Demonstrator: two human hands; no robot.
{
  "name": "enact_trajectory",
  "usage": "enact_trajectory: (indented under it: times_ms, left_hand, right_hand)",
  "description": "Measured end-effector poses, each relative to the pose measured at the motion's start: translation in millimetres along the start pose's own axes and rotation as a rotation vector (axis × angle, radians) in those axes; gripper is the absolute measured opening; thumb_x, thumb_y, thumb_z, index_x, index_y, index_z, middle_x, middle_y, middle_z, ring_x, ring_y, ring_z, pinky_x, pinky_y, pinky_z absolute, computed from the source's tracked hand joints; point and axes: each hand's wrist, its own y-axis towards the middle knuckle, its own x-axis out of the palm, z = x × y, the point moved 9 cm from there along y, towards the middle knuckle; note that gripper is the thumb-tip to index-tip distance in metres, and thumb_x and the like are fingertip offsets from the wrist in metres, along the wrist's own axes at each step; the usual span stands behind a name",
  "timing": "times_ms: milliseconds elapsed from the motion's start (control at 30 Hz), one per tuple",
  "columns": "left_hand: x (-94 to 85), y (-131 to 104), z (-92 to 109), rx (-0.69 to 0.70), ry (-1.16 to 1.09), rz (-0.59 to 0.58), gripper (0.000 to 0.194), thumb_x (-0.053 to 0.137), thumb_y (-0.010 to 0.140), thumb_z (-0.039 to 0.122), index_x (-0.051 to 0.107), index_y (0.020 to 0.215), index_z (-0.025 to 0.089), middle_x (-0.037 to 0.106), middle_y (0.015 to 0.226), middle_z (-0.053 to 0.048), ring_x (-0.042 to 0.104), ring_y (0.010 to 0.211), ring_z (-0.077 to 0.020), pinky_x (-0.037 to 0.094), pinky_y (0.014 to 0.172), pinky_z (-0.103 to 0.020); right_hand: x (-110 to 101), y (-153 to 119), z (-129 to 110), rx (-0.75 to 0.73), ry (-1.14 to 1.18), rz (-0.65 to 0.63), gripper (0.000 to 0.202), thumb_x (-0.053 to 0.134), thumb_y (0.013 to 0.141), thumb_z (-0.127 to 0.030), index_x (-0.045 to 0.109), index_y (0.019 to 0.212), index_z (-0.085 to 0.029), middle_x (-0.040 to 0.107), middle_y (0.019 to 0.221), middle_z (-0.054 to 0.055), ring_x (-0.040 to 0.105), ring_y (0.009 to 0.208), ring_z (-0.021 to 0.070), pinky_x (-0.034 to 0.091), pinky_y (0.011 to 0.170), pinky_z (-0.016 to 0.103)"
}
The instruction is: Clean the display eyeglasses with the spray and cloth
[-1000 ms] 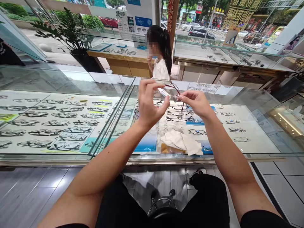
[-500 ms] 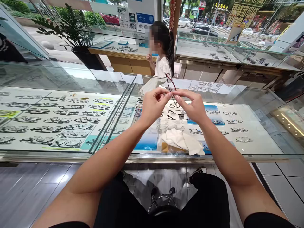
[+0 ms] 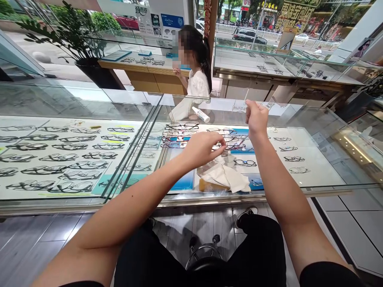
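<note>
My left hand (image 3: 205,149) is low over the glass counter, thumb and forefinger curled together at the edge of dark red glasses (image 3: 236,143). Higher up and to the right, my right hand (image 3: 257,119) is closed, its fingers pinched. A thin pale strip rises above those fingertips, too faint to identify. A white tube (image 3: 200,114) lies on the glass behind my left hand. Below that hand is a crumpled white cloth (image 3: 229,177). Dark-framed glasses (image 3: 182,126) and other pairs are stacked to its left.
Rows of glasses (image 3: 48,169) fill the left display case. A counter rim (image 3: 209,200) runs in front of my knees. Across the counter a person in white (image 3: 199,83) stands side-on. Beyond are a potted plant (image 3: 98,71) and more display cases (image 3: 251,59).
My hands have separated: the left moved down onto the glasses, the right went up and right. The white tube and the glasses behind the hands are now uncovered. The view has shifted slightly.
</note>
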Motion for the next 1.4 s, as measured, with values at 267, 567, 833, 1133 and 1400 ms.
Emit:
enact_trajectory:
  times_ms: [267,567,833,1133,1400]
  left_hand:
    - [42.5,-3.8,0.7,-0.124,0.151,-0.327,0.019,0.068,0.104,0.031,0.085,0.102,0.022,0.087,0.109,-0.006,0.08,0.103,-0.0284,0.051,0.081,-0.036]
    - [36.8,-1.5,-13.3,-0.187,0.124,-0.212,0.019,0.071,0.101,0.034,0.086,0.099,0.022,0.086,0.101,-0.007,0.079,0.099,-0.0301,0.05,0.08,-0.038]
    - [36.5,11.1,-36.6,-0.197,0.111,-0.107,0.02,0.073,0.101,0.036,0.089,0.102,0.022,0.084,0.101,-0.01,0.075,0.105,-0.0343,0.053,0.09,-0.044]
    - [37.9,18.1,-36.2,-0.157,0.097,-0.115,0.019,0.072,0.103,0.03,0.087,0.097,0.021,0.082,0.096,-0.01,0.073,0.099,-0.0316,0.049,0.085,-0.042]
    - [-8.0,13.4,-47.4,-0.242,-0.278,0.168,0.017,0.073,0.097,0.034,0.081,0.088,0.022,0.075,0.089,-0.005,0.066,0.088,-0.0227,0.048,0.083,-0.037]
  right_hand:
    - [6.7,-11.2,-6.1,0.067,-0.035,0.02,0.068,0.073,0.098,-0.062,0.026,0.062,-0.028,0.02,0.061,-0.007,0.019,0.056,0.0128,0.021,0.053,0.034]
    - [10.8,-14.2,-11.9,0.064,-0.056,-0.052,0.068,0.074,0.099,-0.059,0.025,0.063,-0.028,0.021,0.061,-0.006,0.02,0.058,0.0135,0.024,0.055,0.033]
    - [15.6,-18.4,-14.9,0.049,-0.07,0.015,0.069,0.072,0.1,-0.058,0.022,0.062,-0.028,0.018,0.059,-0.007,0.018,0.056,0.0126,0.019,0.055,0.033]
    - [14.3,-20.7,-14.4,0.088,-0.013,0.038,0.065,0.074,0.097,-0.041,0.021,0.061,-0.027,0.016,0.059,-0.008,0.013,0.057,0.0109,0.015,0.055,0.033]
    - [-6.3,-10.6,-16.4,0.069,0.049,0.158,0.062,0.071,0.1,-0.043,0.023,0.063,-0.028,0.018,0.059,-0.009,0.013,0.055,0.0116,0.017,0.052,0.032]
